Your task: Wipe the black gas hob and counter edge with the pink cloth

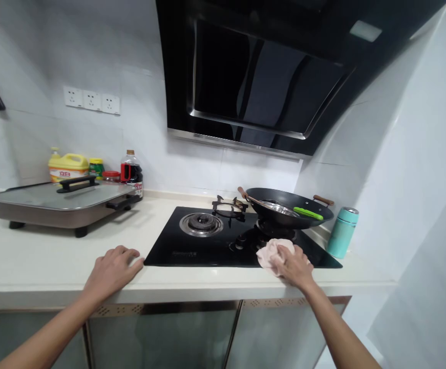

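Note:
My right hand (294, 265) is closed on a pale pink cloth (271, 253), pressed against the front edge of the black glass gas stove (203, 253). Part of the cloth is hidden under the fingers. My left hand (115, 269) rests on the white countertop by the stove's front left corner, holding nothing, its thumb apart from the fingers. The left burner (202, 224) is bare, and its pan support (229, 207) stands behind it. On the right burner sits a black wok (284, 192) with wooden handles; a bright green-handled utensil (308, 212) lies in it.
A lidded electric pan (54, 212) occupies the left counter. Behind it are a yellow jug (68, 166), jars and a dark sauce bottle (131, 171). A turquoise flask (343, 233) stands right of the stove. The black range hood (246, 77) hangs overhead.

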Tool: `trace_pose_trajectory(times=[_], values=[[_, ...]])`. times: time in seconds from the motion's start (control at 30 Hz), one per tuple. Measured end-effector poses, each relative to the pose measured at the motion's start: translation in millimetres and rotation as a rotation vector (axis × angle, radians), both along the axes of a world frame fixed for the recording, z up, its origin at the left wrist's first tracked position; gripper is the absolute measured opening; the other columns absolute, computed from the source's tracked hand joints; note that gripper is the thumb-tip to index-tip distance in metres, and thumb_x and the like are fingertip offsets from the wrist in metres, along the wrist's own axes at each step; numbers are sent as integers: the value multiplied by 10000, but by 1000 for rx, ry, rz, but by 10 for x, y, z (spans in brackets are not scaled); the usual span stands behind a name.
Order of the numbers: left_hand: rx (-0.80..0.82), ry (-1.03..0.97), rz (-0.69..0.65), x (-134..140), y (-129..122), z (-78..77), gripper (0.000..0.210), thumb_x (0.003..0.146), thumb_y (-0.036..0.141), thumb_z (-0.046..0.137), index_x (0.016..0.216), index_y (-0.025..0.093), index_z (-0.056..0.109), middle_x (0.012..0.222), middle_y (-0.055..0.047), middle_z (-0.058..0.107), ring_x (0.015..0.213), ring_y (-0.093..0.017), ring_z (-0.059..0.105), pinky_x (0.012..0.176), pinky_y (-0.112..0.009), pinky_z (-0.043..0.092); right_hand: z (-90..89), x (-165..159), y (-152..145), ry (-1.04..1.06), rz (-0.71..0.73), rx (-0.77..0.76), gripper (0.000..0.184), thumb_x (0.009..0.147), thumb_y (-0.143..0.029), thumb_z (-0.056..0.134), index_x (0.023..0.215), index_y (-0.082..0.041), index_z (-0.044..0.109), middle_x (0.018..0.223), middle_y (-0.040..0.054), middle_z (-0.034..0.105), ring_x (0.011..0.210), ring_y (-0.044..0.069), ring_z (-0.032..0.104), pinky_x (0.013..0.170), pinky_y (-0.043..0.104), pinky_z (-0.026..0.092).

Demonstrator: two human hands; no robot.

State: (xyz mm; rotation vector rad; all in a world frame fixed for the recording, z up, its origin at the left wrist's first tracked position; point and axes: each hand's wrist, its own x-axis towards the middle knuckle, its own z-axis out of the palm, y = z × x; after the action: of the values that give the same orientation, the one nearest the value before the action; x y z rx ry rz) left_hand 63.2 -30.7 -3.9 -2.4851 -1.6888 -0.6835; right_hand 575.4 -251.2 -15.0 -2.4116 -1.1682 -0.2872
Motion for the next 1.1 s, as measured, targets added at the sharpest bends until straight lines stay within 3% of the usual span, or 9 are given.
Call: trace_pose_trajectory(times=[0.13, 0.23, 0.37, 0.5, 0.67, 0.77, 0.9, 1.1], values=[[16, 7, -9, -30, 50, -27, 487, 872, 519, 447, 1082, 243, 789, 1198, -134, 717, 1154, -372, 634, 926, -472, 479, -14, -234, 240, -177, -6, -119, 559, 950, -722, 478, 1355, -381, 659, 1483, 158, 411, 1293, 430, 491, 1016, 679, 363], [10, 12, -14, -40, 59, -16, 488, 876, 519, 437, 1069, 247, 792, 1200, -123, 727, 1150, -362, 641, 943, -470, 485, 71, -122, 328, -173, -15, -155, 551, 953, -696, 502, 1383, -380, 641, 1401, 150, 467, 1212, 391, 539, 990, 626, 398], [-16, 24, -8, -67, 70, 0, 484, 888, 515, 421, 1048, 258, 799, 1206, -120, 732, 1162, -352, 644, 940, -463, 486, 128, 299, 197, -165, -11, -209, 487, 1006, -547, 451, 1441, -391, 605, 1402, 152, 473, 1210, 375, 553, 972, 579, 439], [-11, 8, -18, -108, 107, -29, 456, 897, 533, 433, 999, 286, 803, 1181, -107, 749, 1136, -347, 653, 919, -459, 492, -2, 860, -124, -171, -79, -178, 491, 1013, -448, 391, 1449, -386, 607, 1419, 171, 470, 1204, 384, 558, 938, 582, 466], [10, 12, -5, -119, 142, -79, 441, 904, 533, 425, 957, 304, 798, 1164, -94, 749, 1116, -332, 660, 909, -451, 494, -209, 1591, -366, -112, -334, -80, 599, 993, -575, 353, 1535, -382, 520, 1342, 216, 512, 1184, 437, 550, 912, 652, 440], [17, 32, 16, -94, 131, -78, 450, 908, 528, 413, 964, 297, 795, 1151, -102, 746, 1104, -335, 656, 882, -446, 494, -239, 1795, -339, -85, -418, -73, 635, 996, -612, 308, 1544, -364, 512, 1316, 240, 526, 1187, 461, 542, 901, 658, 423], [-5, 43, 29, -51, 92, -32, 452, 901, 527, 433, 1020, 287, 797, 1165, -113, 740, 1129, -351, 647, 885, -447, 490, -178, 1547, -262, -175, -387, -143, 573, 1031, -518, 253, 1443, -323, 600, 1255, 227, 543, 1156, 422, 558, 881, 617, 438], [-44, -21, 32, -33, 67, -10, 467, 861, 540, 474, 1052, 272, 805, 1185, -122, 730, 1164, -381, 632, 928, -491, 483, -103, 327, -187, -326, -35, -233, 441, 1007, -429, 399, 1350, -352, 664, 1176, 164, 527, 1059, 362, 549, 833, 500, 464]])
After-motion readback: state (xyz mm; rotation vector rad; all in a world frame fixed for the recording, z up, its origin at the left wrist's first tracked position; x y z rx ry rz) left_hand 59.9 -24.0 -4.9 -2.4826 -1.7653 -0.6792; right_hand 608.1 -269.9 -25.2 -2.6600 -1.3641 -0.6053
